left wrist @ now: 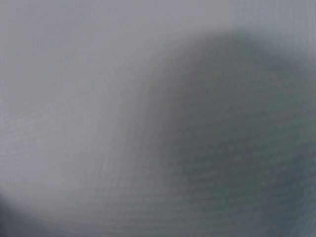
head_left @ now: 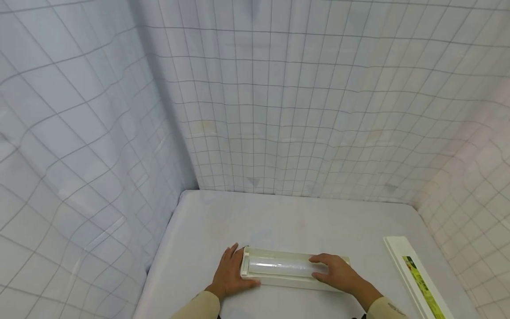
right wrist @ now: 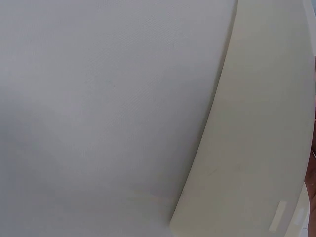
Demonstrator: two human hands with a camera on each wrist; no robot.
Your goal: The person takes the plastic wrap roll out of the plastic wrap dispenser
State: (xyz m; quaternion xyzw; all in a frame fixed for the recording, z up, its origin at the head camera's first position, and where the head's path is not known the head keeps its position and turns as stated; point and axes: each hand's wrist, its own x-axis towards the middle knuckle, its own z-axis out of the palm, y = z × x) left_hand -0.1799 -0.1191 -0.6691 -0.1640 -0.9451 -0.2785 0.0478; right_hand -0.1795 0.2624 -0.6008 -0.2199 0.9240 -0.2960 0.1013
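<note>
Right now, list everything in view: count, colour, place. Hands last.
long box: 1, off-white, on the table between the hands, open on top
clear roll: 1, transparent, lying lengthwise inside the box
long flat piece: 1, white, on the table at far right, apart from the box
label: 1, mostly yellow-green, on the flat piece
table: 1, white top, under everything
gridded sheeting: panel count unclear, white with grey lines, left, back and right
sleeves: 2, beige, bottom edge
left hand: 1, at the box's left end
right hand: 1, over the roll, toward the box's right end
</note>
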